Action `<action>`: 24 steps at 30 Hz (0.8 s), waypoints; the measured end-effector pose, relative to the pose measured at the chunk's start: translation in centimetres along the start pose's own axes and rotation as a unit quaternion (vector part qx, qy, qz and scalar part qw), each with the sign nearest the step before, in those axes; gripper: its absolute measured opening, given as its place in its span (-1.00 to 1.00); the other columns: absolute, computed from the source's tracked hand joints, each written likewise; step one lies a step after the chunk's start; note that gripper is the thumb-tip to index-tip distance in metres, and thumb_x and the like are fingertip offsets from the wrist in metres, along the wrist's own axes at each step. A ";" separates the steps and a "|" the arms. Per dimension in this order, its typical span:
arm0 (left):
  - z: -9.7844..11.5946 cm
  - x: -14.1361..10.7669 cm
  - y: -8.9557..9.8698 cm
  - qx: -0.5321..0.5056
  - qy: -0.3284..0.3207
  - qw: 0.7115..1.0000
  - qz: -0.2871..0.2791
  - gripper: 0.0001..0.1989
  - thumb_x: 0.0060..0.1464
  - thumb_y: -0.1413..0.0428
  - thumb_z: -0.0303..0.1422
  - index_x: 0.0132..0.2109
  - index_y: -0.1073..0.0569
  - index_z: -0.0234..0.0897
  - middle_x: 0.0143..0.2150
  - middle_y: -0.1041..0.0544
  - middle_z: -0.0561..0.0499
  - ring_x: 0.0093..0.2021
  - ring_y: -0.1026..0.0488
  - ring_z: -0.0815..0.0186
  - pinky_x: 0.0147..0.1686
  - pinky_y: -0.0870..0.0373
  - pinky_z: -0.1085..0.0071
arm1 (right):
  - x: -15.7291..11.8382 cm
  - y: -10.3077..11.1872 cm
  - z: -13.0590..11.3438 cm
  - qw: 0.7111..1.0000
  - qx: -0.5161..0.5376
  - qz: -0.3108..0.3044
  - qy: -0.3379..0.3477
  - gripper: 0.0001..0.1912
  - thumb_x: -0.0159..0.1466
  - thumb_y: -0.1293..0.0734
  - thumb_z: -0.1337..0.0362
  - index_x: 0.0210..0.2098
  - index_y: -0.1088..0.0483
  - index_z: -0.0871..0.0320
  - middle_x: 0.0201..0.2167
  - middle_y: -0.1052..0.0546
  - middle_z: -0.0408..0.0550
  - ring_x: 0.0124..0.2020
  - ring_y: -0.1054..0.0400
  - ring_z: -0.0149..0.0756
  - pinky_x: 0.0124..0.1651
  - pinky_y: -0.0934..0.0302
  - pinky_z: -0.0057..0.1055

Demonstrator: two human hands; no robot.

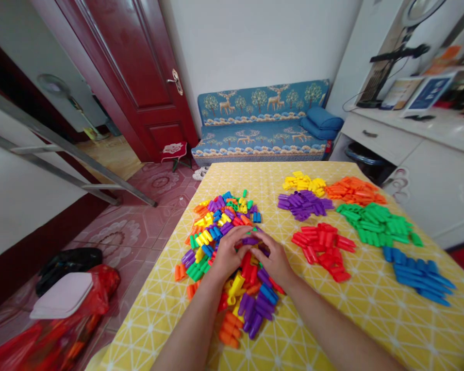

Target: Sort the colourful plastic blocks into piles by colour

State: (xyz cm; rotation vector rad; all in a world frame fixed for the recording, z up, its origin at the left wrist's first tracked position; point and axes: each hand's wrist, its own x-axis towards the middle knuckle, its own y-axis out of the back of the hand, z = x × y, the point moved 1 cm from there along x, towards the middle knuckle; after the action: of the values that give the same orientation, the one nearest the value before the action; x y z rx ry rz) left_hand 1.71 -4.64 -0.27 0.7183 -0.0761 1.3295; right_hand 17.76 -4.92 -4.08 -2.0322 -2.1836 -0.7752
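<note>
A mixed pile of small plastic tube-shaped building pieces (204,237) in several colours covers the left part of the table. Over its near middle my left hand (231,253) and my right hand (274,257) face each other, fingers curled and fingertips close together. A bit of purple shows between them, but the fingers hide what they grip. Beneath and just in front of the hands lie red, yellow and purple pieces (257,312). To the right of my right hand is a loose heap of red pieces (325,250).
Single-colour heaps lie on the right: yellow (303,182), purple (304,204), orange (355,190), green (379,224) and blue (417,273). A yellow patterned cloth (158,314) covers the table. Behind stands a blue sofa (255,134); a white cabinet (421,149) is at right.
</note>
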 end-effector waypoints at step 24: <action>-0.5 -0.2 -0.2 0.006 0.040 0.999 0.023 -0.60 0.06 -0.21 -0.24 0.04 -0.48 -0.26 -0.33 -0.58 -0.02 -0.36 -0.50 0.31 -0.27 -0.47 0.39 | -0.2 0.3 -1.0 0.993 -0.077 0.045 0.079 -0.65 0.22 -0.34 0.27 0.01 -0.40 0.00 -0.05 -0.48 -0.01 0.03 -0.34 -0.16 0.11 -0.25 -0.15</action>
State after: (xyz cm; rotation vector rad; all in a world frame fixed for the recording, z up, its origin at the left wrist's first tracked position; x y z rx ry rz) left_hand 1.64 -4.58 -0.87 0.6766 -0.0198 1.4023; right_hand 17.82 -5.53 -3.14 -2.0410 -1.9895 -1.0822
